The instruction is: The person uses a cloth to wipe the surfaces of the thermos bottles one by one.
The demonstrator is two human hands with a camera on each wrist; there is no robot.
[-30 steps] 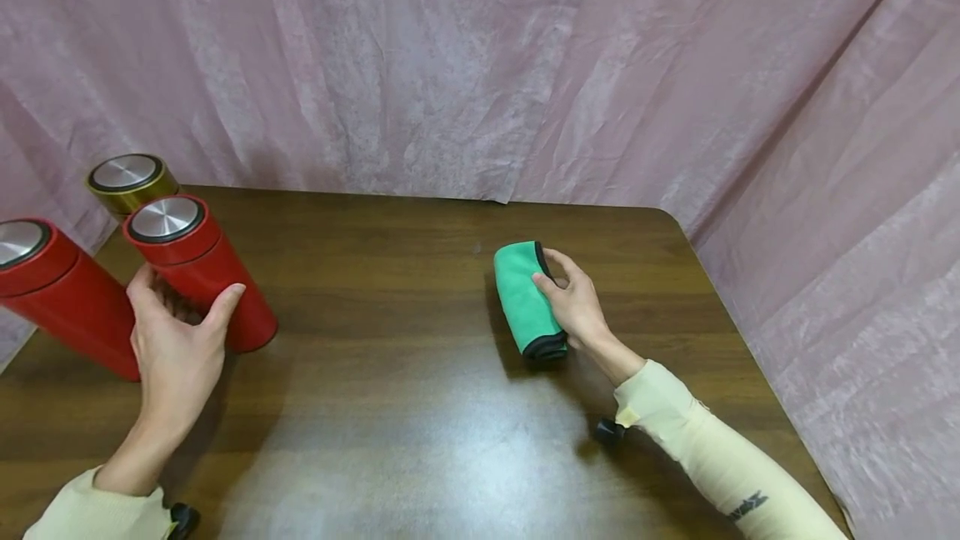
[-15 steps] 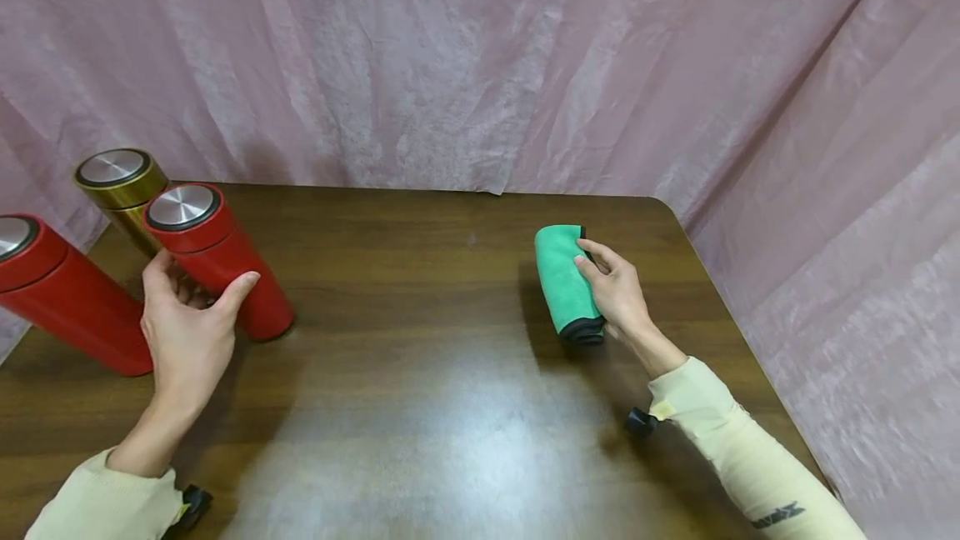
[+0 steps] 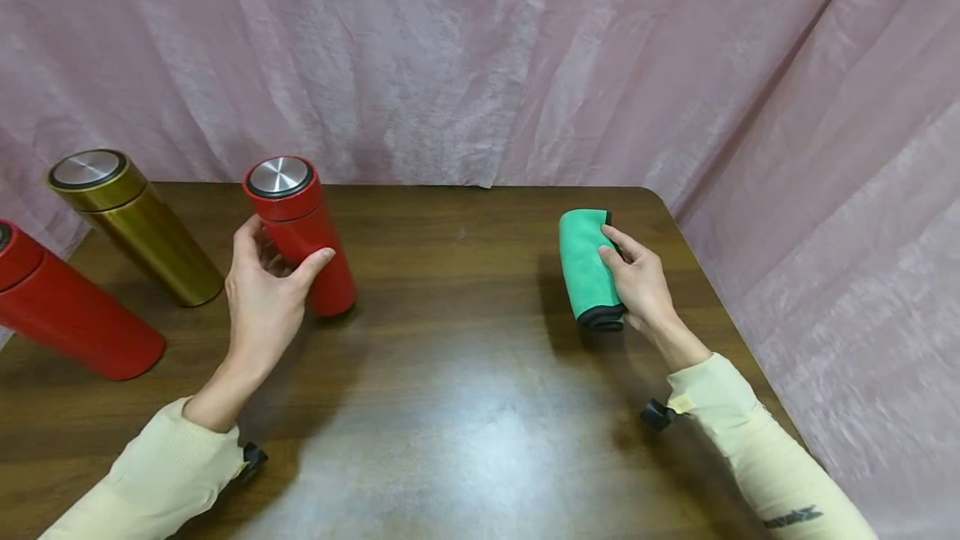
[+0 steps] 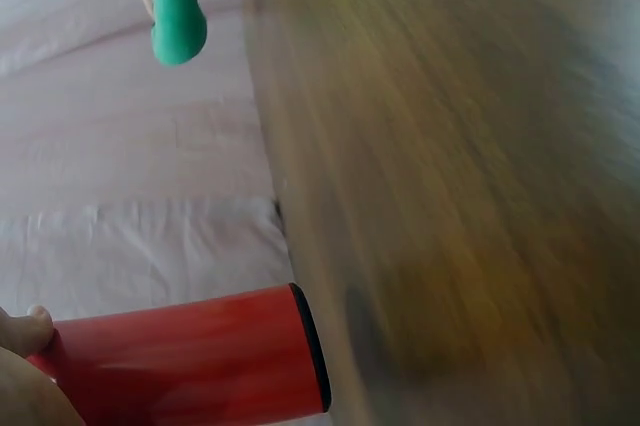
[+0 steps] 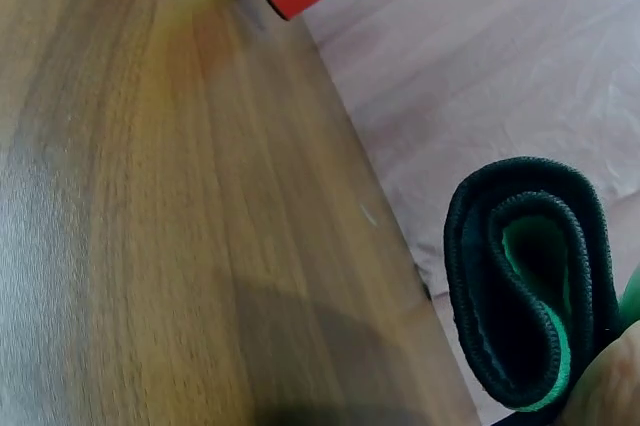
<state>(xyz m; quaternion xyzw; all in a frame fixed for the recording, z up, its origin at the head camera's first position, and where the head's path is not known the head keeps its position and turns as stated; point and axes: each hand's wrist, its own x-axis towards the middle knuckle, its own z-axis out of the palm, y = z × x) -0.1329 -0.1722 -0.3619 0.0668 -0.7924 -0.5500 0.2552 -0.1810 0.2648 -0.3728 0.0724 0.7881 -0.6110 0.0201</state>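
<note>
My left hand [image 3: 266, 311] grips a red thermos flask [image 3: 303, 227] by its side, thumb on the near face. The flask has a brushed silver lid top and leans slightly in the head view. In the left wrist view, its black-rimmed base is close over the tabletop. My right hand [image 3: 643, 286] pinches a rolled green cloth [image 3: 587, 257] with black edging, thumb on the face towards me. The right wrist view looks into the cloth's rolled end [image 5: 530, 286], where its layers show.
A gold thermos flask [image 3: 153, 236] stands at the back left of the wooden table [image 3: 450, 290]. Nearer, at the left edge of the view, is a second red flask [image 3: 82, 315], its lid partly cut off. A pink curtain [image 3: 420, 65] hangs behind the table and along its right side.
My left hand has moved right with the red flask, away from the other two flasks, uncovering the gold one. My right hand has carried the cloth to the right and slightly back.
</note>
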